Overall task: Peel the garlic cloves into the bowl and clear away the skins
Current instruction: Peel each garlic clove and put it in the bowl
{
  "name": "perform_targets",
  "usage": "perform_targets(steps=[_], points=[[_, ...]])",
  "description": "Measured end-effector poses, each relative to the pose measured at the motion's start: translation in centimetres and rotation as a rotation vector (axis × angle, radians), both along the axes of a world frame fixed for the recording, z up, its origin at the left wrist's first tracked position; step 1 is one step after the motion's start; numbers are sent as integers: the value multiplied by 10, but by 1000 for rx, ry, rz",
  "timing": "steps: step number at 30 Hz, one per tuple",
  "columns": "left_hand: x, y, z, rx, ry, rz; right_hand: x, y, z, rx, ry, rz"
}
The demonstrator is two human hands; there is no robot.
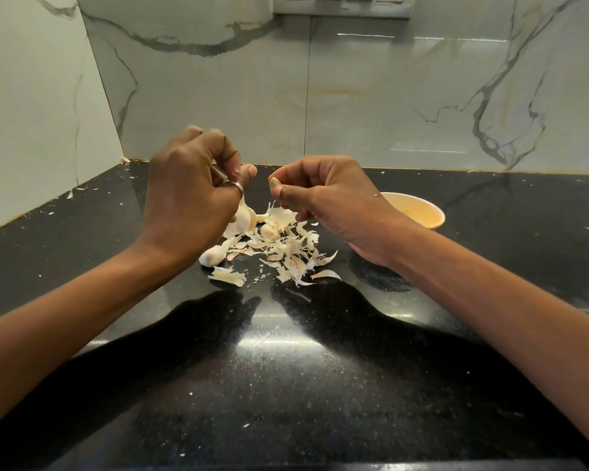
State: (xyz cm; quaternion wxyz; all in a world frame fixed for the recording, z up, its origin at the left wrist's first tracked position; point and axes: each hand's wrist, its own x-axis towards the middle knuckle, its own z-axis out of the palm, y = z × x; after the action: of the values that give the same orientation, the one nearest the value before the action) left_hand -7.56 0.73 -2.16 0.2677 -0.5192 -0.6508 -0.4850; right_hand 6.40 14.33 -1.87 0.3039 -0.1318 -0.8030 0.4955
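A heap of pale garlic skins [283,246] lies on the black counter [286,368] between my hands. My left hand [191,195], a ring on one finger, has its fingers curled above a partly broken garlic bulb [244,219]; what it holds is hidden by the fingers. My right hand [323,198] pinches a small garlic clove [273,183] between thumb and forefinger, a thin skin strip hanging under it. One unpeeled clove [211,256] rests at the heap's left edge. The orange bowl [422,212] stands behind my right wrist, partly hidden.
Marble-patterned walls close the counter at the back and on the left, meeting in a corner [125,158]. Small skin flakes are scattered along the counter's left and back edges. A switch plate [344,5] is high on the back wall.
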Motion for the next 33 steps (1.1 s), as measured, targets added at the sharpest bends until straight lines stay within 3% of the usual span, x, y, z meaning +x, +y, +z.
perform_targets(steps=[4,11,26,33], points=[[5,0,-1,-22,10,-1,-1,1,-1,23,4,-3],[12,-1,-4,-151,-129,-166,-1,3,-3,67,9,2],[12,0,-6,-167,-198,-173,-6,4,-9,93,27,67],[15,-1,-5,-152,-124,-119,-9,8,-10,147,64,48]])
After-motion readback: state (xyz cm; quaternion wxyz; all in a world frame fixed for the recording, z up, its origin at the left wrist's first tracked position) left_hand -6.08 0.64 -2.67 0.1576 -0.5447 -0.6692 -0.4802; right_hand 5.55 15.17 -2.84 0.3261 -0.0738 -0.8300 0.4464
